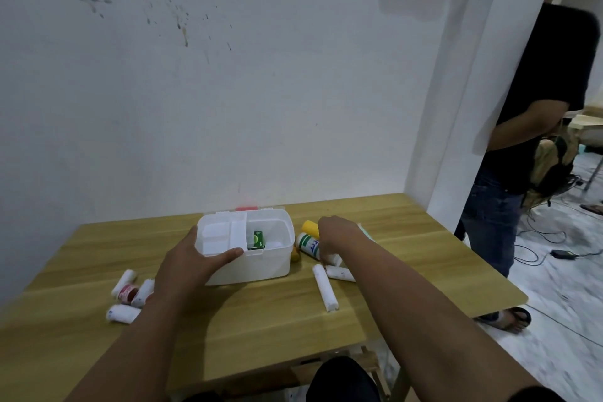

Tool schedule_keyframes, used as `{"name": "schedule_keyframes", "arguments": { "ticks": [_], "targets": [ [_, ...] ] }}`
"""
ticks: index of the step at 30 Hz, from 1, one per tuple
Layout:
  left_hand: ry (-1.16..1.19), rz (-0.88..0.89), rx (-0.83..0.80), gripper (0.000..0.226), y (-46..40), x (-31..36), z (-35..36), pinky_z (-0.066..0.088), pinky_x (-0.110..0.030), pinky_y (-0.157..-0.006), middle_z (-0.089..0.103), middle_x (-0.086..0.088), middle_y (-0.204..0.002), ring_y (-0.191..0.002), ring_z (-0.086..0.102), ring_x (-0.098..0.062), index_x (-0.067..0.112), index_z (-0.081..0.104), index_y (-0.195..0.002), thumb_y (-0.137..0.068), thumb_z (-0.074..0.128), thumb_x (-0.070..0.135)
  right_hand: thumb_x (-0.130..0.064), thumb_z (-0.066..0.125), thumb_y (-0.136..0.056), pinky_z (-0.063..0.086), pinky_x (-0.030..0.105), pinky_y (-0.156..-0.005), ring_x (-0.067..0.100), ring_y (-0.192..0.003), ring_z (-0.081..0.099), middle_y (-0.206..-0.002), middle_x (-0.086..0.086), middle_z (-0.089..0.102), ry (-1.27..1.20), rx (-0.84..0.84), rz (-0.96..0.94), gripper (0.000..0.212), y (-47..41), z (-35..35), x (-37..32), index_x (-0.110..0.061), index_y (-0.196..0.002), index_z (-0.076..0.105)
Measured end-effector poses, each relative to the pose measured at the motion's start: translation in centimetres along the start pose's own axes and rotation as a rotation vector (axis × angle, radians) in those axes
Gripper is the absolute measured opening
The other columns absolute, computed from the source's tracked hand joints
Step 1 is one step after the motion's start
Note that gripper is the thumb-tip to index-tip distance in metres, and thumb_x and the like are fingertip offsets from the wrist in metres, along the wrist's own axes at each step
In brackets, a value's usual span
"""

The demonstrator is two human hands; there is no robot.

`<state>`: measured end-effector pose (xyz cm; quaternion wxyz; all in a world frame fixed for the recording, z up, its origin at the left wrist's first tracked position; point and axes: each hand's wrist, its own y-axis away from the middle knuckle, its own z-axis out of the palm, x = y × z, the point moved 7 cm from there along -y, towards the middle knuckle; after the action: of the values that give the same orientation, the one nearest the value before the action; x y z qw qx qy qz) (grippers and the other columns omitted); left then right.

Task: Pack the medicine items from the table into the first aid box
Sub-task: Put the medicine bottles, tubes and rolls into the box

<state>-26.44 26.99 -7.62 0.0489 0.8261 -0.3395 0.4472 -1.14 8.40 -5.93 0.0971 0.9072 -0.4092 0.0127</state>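
Presently left hand (192,266) grips the first aid box (261,266) toward the far edge of the bench (424,254); right hand (336,232) hovers over the green-labelled bottle (308,243) beside it, grasp unclear; advise firm pinch, lifting clear of the rim.

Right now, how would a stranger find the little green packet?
Find the wooden table, then the open white first aid box on it. In its right-hand compartment sits the green packet, the only all-green item; nearby rolls are white.
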Motion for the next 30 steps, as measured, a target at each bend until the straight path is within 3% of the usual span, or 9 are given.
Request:
{"name": "schedule_keyframes", "arguments": {
  "ticks": [4, 8, 12, 17, 22, 30],
  "targets": [
    [0.005, -0.006, -0.005, 0.104, 0.0, -0.1, 0.0, 0.056, -0.041, -0.079, 0.062, 0.001, -0.134, -0.108, 0.056, -0.02, 0.037, 0.043, -0.143, -0.055, 0.076, 0.082, -0.024, 0.085, -0.076, 0.052, 0.035, -0.071, 0.024, -0.095, 0.065, -0.108, 0.005, 0.066, -0.082, -0.015, 0.012, 0.05, 0.2, -1.0, 0.1, -0.011, -0.116, 0.058],
    [-0.008, -0.009, -0.001, 0.103, -0.1, 0.0, 0.2, 0.052, -0.037, -0.073, 0.061, -0.001, -0.136, -0.106, 0.052, -0.018, 0.034, 0.043, -0.144, -0.057, 0.077, 0.077, -0.02, 0.078, -0.085, 0.059, 0.035, -0.068, 0.025, -0.079, 0.07, -0.084, 0.007, 0.065, -0.22, 0.036, 0.013, 0.025, 0.0, -3.1, 0.3, -0.009, -0.093, 0.057],
    [-0.022, -0.022, -0.031, 0.111, -0.2, -0.4, 0.3, 0.055, -0.04, -0.077, 0.06, 0.0, -0.138, -0.113, 0.057, -0.024, 0.036, 0.041, -0.145, -0.051, 0.073, 0.086, -0.013, 0.077, -0.084, 0.064, 0.041, -0.077, 0.027, -0.077, 0.074, -0.074, 0.009, 0.065, -0.256, 0.104, 0.011, 0.023, -0.3, -5.0, 0.1, -0.009, -0.078, 0.056],
    [-0.03, -0.021, 0.006, 0.106, -0.1, -0.1, 0.1, 0.051, -0.037, -0.071, 0.062, -0.002, -0.136, -0.111, 0.057, -0.024, 0.034, 0.043, -0.146, -0.056, 0.077, 0.08, -0.023, 0.077, -0.081, 0.052, 0.032, -0.064, 0.021, -0.075, 0.062, -0.08, 0.001, 0.058, -0.167, 0.12, 0.019, 0.029, 0.1, -3.8, 0.2, -0.016, -0.08, 0.049],
    [-0.038, -0.02, 0.009, 0.105, 0.0, -0.1, 0.1, 0.047, -0.034, -0.067, 0.062, -0.001, -0.134, -0.1, 0.049, -0.016, 0.035, 0.043, -0.146, -0.056, 0.076, 0.079, -0.026, 0.073, -0.084, 0.045, 0.033, -0.068, 0.023, -0.083, 0.056, -0.095, 0.003, 0.057, -0.169, 0.12, 0.03, 0.03, 0.0, -1.4, 0.4, -0.016, -0.097, 0.048],
    [-0.038, -0.023, 0.003, 0.107, 0.0, 0.0, 0.2, 0.05, -0.039, -0.074, 0.061, -0.004, -0.138, -0.118, 0.057, -0.029, 0.032, 0.042, -0.148, -0.058, 0.078, 0.077, -0.02, 0.083, -0.074, 0.045, 0.03, -0.059, 0.024, -0.077, 0.06, -0.082, 0.002, 0.057, -0.231, 0.091, 0.044, 0.037, -0.8, 0.2, 0.8, -0.014, -0.091, 0.05]
  ]
}}
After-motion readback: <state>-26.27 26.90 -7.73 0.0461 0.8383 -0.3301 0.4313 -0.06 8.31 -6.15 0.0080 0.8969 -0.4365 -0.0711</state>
